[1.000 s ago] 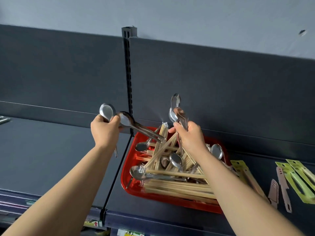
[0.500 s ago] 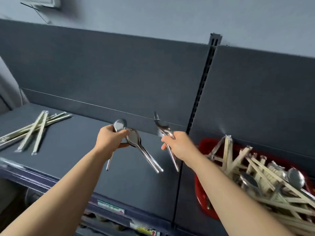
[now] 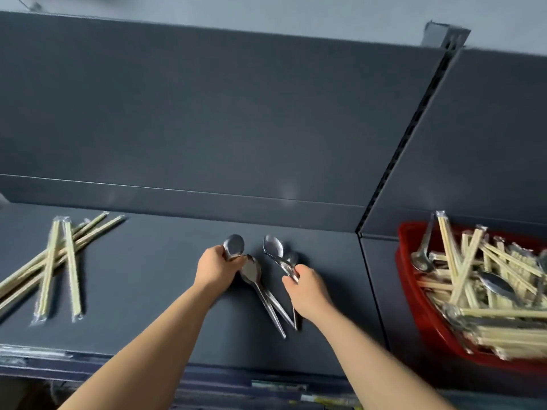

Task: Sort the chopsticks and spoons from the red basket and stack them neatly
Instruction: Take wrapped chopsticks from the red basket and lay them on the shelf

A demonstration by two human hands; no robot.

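Person stands at a dark grey shelf (image 3: pixel 148 291), both bare forearms reaching in over its front edge. Left hand (image 3: pixel 217 269) is mid-shelf, fingers curled tight round the left-hand spoons (image 3: pixel 251 272). One bowl sticks out past the fist toward the back edge, another sits just right of the knuckles, and long handles run toward the front edge. Cannot tell if the handle tips touch the shelf.

Right hand (image 3: pixel 306 288) is just beside the left one, thumb and fingers pinching the right-hand spoons (image 3: pixel 273 247). Their bowls point to the back edge and one handle trails toward the front edge. The two spoon bunches cross or nearly touch between the hands; cannot tell which.

Sorted chopsticks (image 3: pixel 59 261), in clear wrappers, lie in a loose crossed pile at the left end of the shelf, well apart from the hands. Red basket (image 3: pixel 414 294) sits at the right, past the slotted upright (image 3: pixel 399 161), on the next shelf section. It is piled with basket chopsticks (image 3: pixel 473 261) pointing every way and basket spoons (image 3: pixel 497 284) mixed in among them, one spoon leaning on the basket's back-left corner.

Back panel (image 3: pixel 207 113) is plain grey. Label strip (image 3: pixel 278 386) runs under the front edge, blurred.
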